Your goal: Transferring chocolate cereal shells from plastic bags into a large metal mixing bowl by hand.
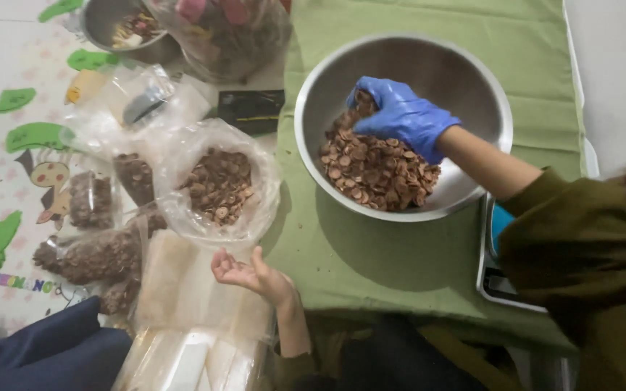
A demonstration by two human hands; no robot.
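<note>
My right hand (400, 116), in a blue glove, reaches into a big steel bowl (472, 80) on a green cloth (371, 261). Its fingers curl into a heap of brown sliced nut pieces (374, 170) that fills the bowl's near side. My left hand (251, 275) is bare, palm up with fingers apart, and holds nothing. It hovers over a stack of empty clear bags (182, 297), just below an open plastic bag (219, 185) partly filled with the same brown slices.
Several filled bags of slices (103, 253) lie at the left on a patterned mat (9, 137). A second steel bowl (121, 29) and a large plastic sack (226, 36) stand at the top. A kitchen scale (494, 279) sits under my right sleeve.
</note>
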